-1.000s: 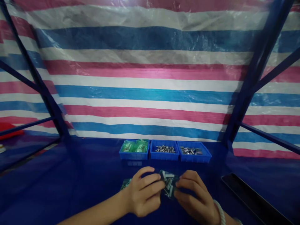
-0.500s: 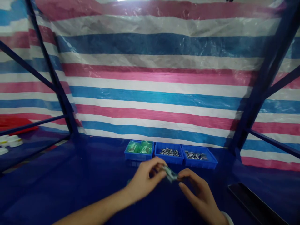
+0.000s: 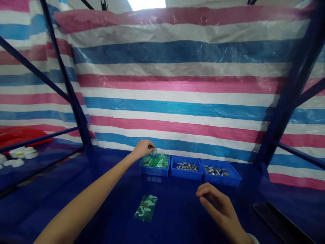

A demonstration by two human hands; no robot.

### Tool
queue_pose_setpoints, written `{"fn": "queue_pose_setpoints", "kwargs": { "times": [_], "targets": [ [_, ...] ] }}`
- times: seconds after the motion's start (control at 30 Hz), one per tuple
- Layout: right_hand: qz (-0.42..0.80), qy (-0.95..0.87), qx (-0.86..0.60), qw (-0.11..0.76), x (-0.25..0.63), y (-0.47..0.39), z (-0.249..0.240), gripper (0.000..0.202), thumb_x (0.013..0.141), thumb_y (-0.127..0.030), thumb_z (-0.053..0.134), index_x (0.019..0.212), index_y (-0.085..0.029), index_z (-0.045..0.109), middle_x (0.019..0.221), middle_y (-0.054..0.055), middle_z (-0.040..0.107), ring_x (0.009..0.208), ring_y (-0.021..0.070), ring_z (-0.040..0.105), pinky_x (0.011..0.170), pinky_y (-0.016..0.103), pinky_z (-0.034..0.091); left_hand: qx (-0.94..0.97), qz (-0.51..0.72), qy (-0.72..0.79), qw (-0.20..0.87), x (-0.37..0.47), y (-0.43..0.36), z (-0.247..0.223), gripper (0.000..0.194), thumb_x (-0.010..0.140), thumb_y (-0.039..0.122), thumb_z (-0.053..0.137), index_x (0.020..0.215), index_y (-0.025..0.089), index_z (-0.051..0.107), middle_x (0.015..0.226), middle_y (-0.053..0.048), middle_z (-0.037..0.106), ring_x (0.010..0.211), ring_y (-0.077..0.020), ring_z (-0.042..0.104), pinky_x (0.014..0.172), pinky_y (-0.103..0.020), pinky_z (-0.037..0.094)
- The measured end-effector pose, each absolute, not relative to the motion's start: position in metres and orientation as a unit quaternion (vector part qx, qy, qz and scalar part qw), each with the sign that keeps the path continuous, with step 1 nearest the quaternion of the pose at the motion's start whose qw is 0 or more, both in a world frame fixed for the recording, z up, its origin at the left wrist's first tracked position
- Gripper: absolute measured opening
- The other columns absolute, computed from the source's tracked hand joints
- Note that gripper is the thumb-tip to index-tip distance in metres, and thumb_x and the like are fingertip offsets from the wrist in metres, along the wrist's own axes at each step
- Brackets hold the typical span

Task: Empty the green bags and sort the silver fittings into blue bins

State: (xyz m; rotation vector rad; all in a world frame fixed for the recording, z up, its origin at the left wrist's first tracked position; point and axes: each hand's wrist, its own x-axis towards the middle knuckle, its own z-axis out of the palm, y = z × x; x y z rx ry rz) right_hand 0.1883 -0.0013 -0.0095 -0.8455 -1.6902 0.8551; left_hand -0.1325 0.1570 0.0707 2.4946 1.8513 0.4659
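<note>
My left hand [image 3: 144,149] reaches over the left blue bin [image 3: 154,171], its fingers pinched on a small clear plastic packet [image 3: 155,151]. Several green-tinted plastic packets [image 3: 161,160] with small parts inside fill that bin. On the dark blue table, nearer to me, lies another plastic packet [image 3: 146,207] holding screws and pale pieces. My right hand [image 3: 220,208] hovers over the table to the right, fingers curved and slightly apart from the thumb, with nothing in it.
A middle blue bin [image 3: 187,173] holds small metal parts, and the right blue bin [image 3: 222,180] holds larger metal pieces. A dark phone-like slab [image 3: 281,222] lies at the right. White round containers [image 3: 24,153] stand at the left. Blue frame posts [image 3: 284,91] flank the striped sheet.
The small packet was between both hands; the right hand has let go, and my left hand has carried it forward and left over the left bin. The packet on the table is now uncovered.
</note>
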Motion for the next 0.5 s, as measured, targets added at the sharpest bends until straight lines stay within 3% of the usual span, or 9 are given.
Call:
{"fn": "queue_pose_setpoints", "kwargs": {
  "times": [0.5],
  "targets": [
    [0.384,-0.721,-0.326,0.476,0.188,-0.001,-0.012,0.013,0.090,-0.031,0.053,0.083,-0.022,0.060,0.090,0.004,0.056,0.086,0.0192,0.055,0.075,0.029,0.044,0.781,0.062,0.622,0.011,-0.129,0.146,0.063,0.029,0.091,0.031,0.057,0.115,0.015,0.057,0.114,-0.008,0.060,0.094,-0.0207,0.062,0.079,-0.039,0.054]
  ]
}}
